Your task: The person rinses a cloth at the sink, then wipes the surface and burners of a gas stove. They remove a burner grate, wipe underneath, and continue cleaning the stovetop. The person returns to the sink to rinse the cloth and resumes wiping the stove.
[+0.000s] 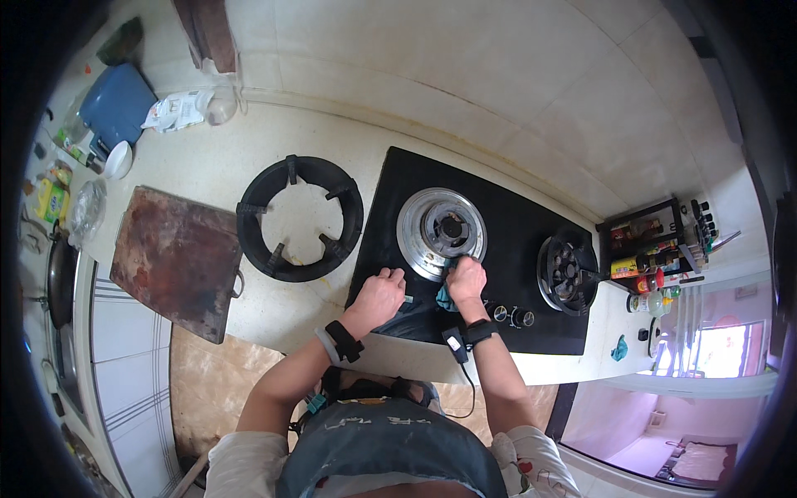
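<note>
A black glass gas cooktop lies before me. My right hand is closed on a teal cloth at the lower edge of the left burner's round metal drip pan. Near the cooktop's front left corner rests my left hand, its fingers curled; whether something is held under them cannot be seen. A black pan support ring lies off the burner, on the counter to the left. The right burner carries its own black pan support. Two control knobs sit right of my right wrist.
A worn wooden cutting board overhangs the counter's front edge at left. Behind it are a white bowl, a blue container and a plastic bag. A black rack with bottles stands at right, near another teal cloth.
</note>
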Available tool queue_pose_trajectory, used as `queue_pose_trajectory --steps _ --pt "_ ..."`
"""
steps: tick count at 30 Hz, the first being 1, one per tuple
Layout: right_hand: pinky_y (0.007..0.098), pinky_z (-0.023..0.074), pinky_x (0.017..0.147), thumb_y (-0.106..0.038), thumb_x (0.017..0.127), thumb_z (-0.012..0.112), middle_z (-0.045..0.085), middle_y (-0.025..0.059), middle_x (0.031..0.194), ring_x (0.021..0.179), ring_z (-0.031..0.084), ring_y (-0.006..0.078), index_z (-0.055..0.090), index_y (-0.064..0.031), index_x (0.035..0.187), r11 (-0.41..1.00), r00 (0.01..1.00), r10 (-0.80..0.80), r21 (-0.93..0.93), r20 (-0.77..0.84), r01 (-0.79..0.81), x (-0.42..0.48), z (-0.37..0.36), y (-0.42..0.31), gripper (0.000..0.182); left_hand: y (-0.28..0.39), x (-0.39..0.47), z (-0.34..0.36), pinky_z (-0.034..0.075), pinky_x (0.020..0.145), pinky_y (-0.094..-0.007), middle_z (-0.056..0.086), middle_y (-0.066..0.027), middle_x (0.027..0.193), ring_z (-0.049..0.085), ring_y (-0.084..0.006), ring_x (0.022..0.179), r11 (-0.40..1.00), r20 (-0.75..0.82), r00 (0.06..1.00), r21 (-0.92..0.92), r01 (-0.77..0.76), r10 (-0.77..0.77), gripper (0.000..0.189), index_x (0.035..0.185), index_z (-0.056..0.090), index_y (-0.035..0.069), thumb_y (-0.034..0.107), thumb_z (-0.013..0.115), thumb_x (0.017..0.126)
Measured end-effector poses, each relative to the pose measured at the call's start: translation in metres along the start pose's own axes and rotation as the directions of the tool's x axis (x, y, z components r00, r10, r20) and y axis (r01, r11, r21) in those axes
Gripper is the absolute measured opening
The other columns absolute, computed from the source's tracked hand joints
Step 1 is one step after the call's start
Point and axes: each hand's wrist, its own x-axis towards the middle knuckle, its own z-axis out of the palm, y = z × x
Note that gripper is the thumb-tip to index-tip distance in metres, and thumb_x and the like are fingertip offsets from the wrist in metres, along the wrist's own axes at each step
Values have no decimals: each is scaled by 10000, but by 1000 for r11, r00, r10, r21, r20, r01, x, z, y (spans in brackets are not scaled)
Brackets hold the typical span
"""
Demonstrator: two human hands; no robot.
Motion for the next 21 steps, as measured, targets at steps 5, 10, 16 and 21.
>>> queue_pose_trajectory --steps 5,10,16,21 --pt "430 573 789 -85 743 688 657 200 1060 935 672 384 699 17 881 985 993 -5 -173 -115 -15 6 12 4 172 0 -1 -2 512 667 -331 543 -61 929 574 -228 886 997 -24 999 -76 19 -21 312 873 664 34 322 731 774" --pt "364 545 688 -144 829 717 658 88 798 769 674 253 677 -32 866 811 939 344 513 -30 -281 31 -6 63 124 -6 1 -9 521 670 -353 555 -67 932 594 -238 872 977 -18 998 -203 59 -64 282 831 657 45 303 747 761" --pt "291 476 702 -20 904 622 588 -6 798 761 577 127 577 -71 816 20 942 320 994 -104 103 26 -10 103 112 -9 3 -11 526 695 -336 575 -73 942 598 -230 875 978 -25 998 -203 51 -57 270 846 676 37 290 734 774" --pt "435 461 860 -70 791 690 605 171 1094 935 545 373 629 -24 1035 914 838 -280 137 -467 382 -3 15 53 257 -5 3 -10 526 693 -331 571 -72 944 596 -229 875 990 -4 999 -140 31 -32 282 867 681 30 290 738 772"
